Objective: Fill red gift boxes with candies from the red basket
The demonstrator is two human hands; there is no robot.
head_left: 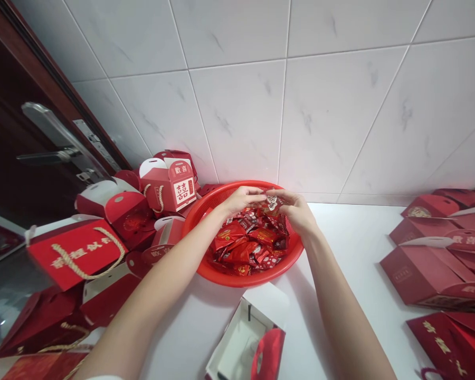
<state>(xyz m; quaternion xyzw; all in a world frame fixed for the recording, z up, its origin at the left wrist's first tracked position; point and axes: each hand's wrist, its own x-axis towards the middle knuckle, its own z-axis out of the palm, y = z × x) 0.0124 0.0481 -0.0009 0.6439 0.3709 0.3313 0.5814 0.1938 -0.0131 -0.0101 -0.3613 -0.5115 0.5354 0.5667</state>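
Note:
A red plastic basket (243, 282) with a perforated wall holds a heap of candy packets (241, 248), mostly red and shiny. My left hand (243, 201) hangs over its far part, fingers stretched toward the right, with the tips close to the other hand. At the basket's right rim my right hand (296, 210) curls its thumb and fingers around a candy packet (272, 202) with a white label. Whether the left fingertips touch that packet is hard to make out. In front of the basket, an open box (237, 338) with pale inside and a red flap lies on the white table.
Red gift boxes (126, 211), several with rope handles, are piled on the left beside a dark door with a metal handle (59, 153). More red boxes (431, 269) stand in a row at the right. A tiled wall (237, 116) rises behind the white table (340, 237).

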